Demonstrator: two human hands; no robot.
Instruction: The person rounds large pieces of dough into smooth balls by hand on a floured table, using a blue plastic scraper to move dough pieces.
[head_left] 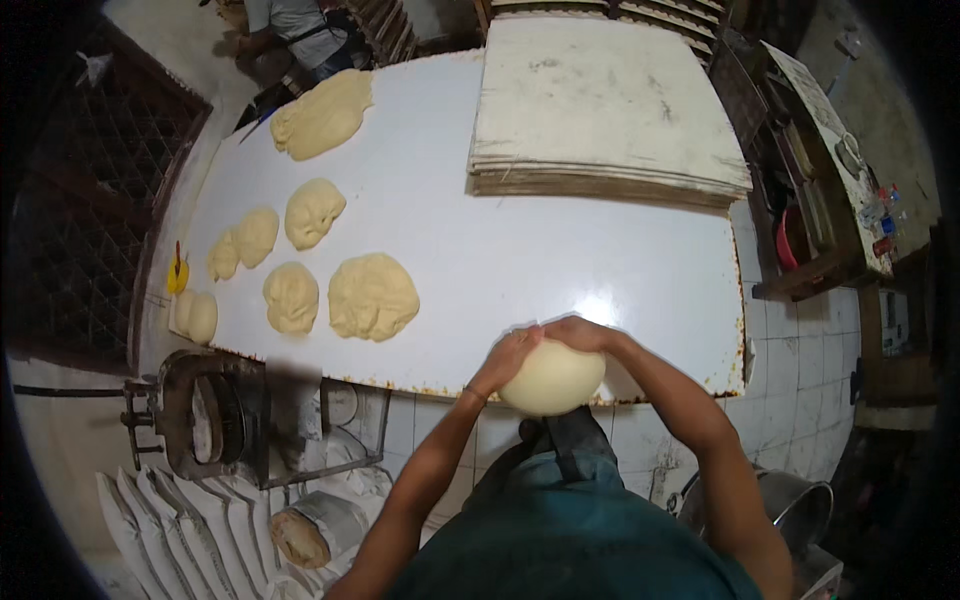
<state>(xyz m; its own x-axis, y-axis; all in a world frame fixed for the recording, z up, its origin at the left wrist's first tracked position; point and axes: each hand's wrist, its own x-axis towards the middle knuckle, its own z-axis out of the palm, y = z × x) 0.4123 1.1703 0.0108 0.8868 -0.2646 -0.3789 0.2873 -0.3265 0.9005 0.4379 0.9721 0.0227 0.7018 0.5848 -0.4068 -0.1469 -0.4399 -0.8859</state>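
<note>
Closest to my camera is the wearer's teal cloth top [560, 530], with white sacks [190, 530] standing in a row on the left and a round, shiny metal pot [805, 510] on the right. Just beyond the top, I have a big, smooth, pale-cream dough ball [553, 380] between both hands, at the near edge of the white, rust-edged surface [450, 220]; I can't tell how much of its weight rests there. The left hand [511, 358] curves against its far left side and the right hand [577, 333] wraps over its far right, both pressed to the dough and meeting at the far side. Some fingertips are hidden from me.

Farther left on the surface I see a broad, wrinkled dough lump [373, 297] and, just beside it, a smaller rounded dough lump [291, 298]. Past these sits a dimpled dough lump [314, 213], then a long, flattened dough slab [322, 115] near the far edge. To the far right is a stack of flat, pale wooden boards [605, 105]. Beyond the surface, a person in a grey shirt [315, 45] is partly visible.
</note>
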